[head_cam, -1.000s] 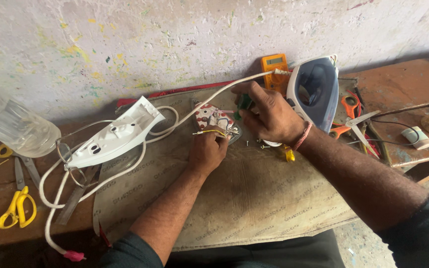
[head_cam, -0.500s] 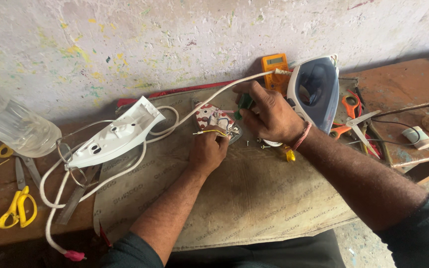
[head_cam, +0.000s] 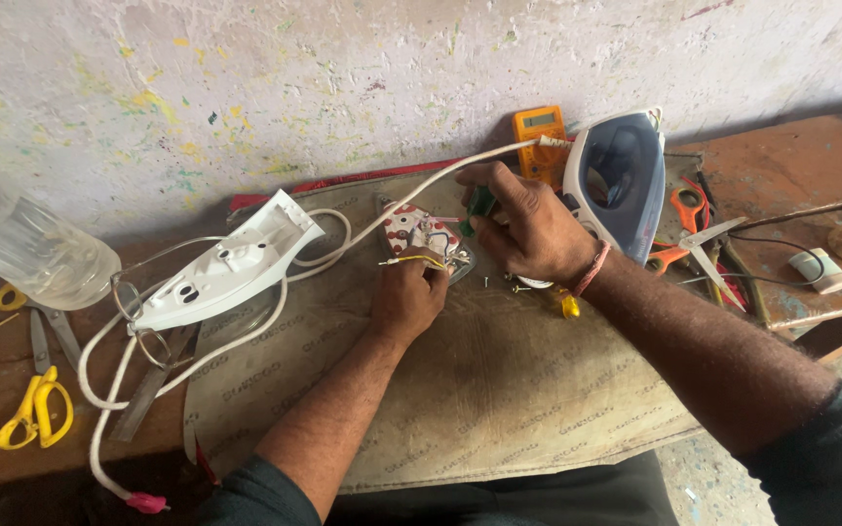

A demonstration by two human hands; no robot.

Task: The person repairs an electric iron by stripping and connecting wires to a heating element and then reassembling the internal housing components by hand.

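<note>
Nearest me, the two forearms reach forward over a printed beige sheet (head_cam: 499,390) that covers the wooden workbench (head_cam: 801,175); the left arm runs nearly straight up the middle, the right comes in from the lower right at a slant, a red thread band at its wrist. I see the left hand (head_cam: 407,297) knuckles-up, fingers curled down and pressed onto the near edge of the iron's soleplate assembly (head_cam: 419,234), with a yellow wire (head_cam: 413,260) crossing just above its knuckles. The soleplate lies flat on the sheet, directly ahead of the left hand and just left of the right hand (head_cam: 530,232); the right hand is closed around a green-handled screwdriver (head_cam: 479,205), thumb stretched along it, the tool pointing down toward the plate; I cannot tell whether the tip touches. To the left lies the white iron housing (head_cam: 221,268), tilted, its white cord (head_cam: 197,365) looping round it; yellow-handled scissors (head_cam: 33,414) lie further left. Beyond the right hand stands the blue iron cover (head_cam: 626,185), with an orange multimeter (head_cam: 540,136) against the wall and orange pliers (head_cam: 684,219) to the right.
</note>
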